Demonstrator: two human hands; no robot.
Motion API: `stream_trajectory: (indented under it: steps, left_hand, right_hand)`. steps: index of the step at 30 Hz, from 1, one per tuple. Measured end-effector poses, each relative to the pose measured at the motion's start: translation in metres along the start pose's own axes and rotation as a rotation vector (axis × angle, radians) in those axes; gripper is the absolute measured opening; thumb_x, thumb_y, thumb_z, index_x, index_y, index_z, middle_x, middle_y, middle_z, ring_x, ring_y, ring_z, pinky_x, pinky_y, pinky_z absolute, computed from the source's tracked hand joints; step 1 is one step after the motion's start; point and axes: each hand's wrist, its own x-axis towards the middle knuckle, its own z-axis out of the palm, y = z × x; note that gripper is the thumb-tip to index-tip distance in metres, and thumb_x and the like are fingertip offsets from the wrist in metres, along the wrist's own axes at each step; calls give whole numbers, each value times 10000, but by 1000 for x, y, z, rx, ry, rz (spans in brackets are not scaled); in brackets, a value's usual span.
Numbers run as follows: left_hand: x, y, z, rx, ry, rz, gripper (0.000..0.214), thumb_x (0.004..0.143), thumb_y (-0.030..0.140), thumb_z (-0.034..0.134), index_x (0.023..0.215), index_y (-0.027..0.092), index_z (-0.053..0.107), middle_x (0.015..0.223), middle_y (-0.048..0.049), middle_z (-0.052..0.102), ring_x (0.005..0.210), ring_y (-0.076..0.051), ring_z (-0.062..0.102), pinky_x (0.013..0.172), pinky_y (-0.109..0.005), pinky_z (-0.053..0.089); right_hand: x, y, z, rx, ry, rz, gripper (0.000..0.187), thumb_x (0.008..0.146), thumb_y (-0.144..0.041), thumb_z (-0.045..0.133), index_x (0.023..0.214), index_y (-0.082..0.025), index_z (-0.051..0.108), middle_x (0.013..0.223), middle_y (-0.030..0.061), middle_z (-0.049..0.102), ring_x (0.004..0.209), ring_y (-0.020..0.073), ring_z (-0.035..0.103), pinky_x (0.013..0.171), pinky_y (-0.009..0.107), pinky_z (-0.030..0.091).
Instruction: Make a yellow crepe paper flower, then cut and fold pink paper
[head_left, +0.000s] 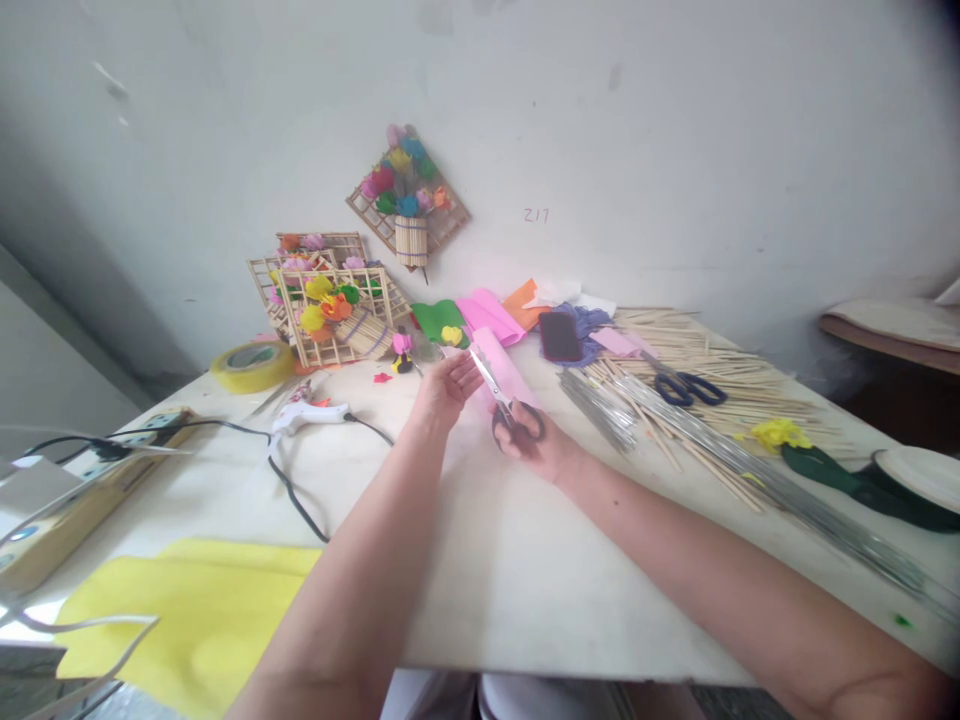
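Observation:
My right hand (534, 445) grips a pair of scissors (487, 374) by its dark handles, fingers through the loops. The blades point up and left, slightly apart, over a pale pink sheet (508, 372) that looks like crepe paper. My left hand (450, 388) is beside the blades with fingers bent and close together, seemingly pinching the pink sheet's left edge; the exact contact is blurred. Just beyond the left fingertips lies a small yellow paper flower (451, 335). Green paper (439, 320) and brighter pink paper (491, 315) lie behind.
To the left are a glue gun (307, 415), a tape roll (253, 366), a power strip (97, 490) and yellow sheets (187, 610). Flower-decorated stick frames (330, 310) lean at the back. On the right lie wires (757, 480), sticks (720, 350), a phone (560, 336) and dark-handled scissors (690, 389).

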Motion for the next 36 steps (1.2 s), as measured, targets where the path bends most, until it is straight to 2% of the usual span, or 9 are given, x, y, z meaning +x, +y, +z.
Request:
stream_trajectory:
  steps: [4, 7, 20, 29, 36]
  left_hand:
    - [-4, -6, 3, -6, -104, 19, 152, 692, 156, 570, 831, 104, 602, 808, -79, 665, 767, -152, 641, 735, -265, 507]
    - [-5, -9, 4, -18, -121, -2, 122, 714, 125, 557, 823, 107, 610, 785, -71, 673, 757, -154, 645, 730, -269, 511]
    - [-5, -8, 11, 27, -39, 29, 75, 763, 128, 524, 752, 109, 595, 676, -57, 665, 614, -124, 638, 579, -200, 505]
    - [-4, -11, 11, 11, -9, 36, 59, 748, 115, 522, 770, 107, 577, 697, -58, 664, 609, -127, 641, 515, -183, 499]
    - [-4, -12, 11, -6, 58, 19, 120, 791, 159, 464, 764, 105, 568, 658, -59, 651, 607, -141, 640, 450, -183, 468]
  right_hand:
    - [0, 0, 0, 5, -3, -6, 432, 668, -535, 598, 888, -169, 533, 568, -34, 500, 407, 60, 427, 343, 172, 243]
    - [-1, 1, 1, 26, -21, -21, 405, 695, -517, 583, 900, -171, 536, 580, -32, 507, 413, 57, 436, 349, 171, 261]
    - [0, 3, 2, 65, -40, -19, 378, 705, -489, 591, 898, -170, 525, 566, -36, 500, 401, 54, 432, 337, 162, 251]
    - [4, 4, -1, 94, -32, -16, 364, 734, -479, 562, 894, -154, 523, 549, -38, 503, 366, 43, 412, 306, 154, 217]
    - [2, 5, 1, 100, -38, -13, 378, 725, -489, 570, 878, -145, 542, 539, -37, 504, 369, 39, 400, 310, 155, 217]
